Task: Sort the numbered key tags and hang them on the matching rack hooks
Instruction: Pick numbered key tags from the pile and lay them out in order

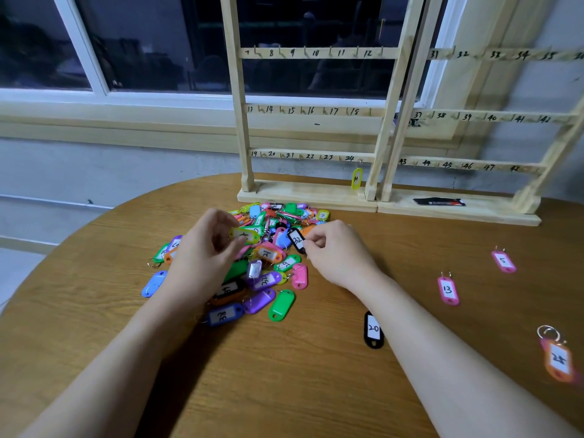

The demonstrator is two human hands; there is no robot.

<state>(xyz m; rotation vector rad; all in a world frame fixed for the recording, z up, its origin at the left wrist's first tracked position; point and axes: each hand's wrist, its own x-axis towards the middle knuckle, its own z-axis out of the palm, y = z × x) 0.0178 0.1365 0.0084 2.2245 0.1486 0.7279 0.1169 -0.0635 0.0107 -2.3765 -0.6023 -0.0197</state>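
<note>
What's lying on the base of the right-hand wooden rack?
A flat black packet with a red and white patch lies on the right rack's base. Its print is too small to read, and whatever lies under it is covered.

Orange tag (pixel 556 359) blurred; rack (pixel 505 118) cropped.

Both forearms are bare up to the frame's lower edge. The left hand (pixel 202 251) and right hand (pixel 338 251) are bare too. Fingernails look short and unpainted.
</note>
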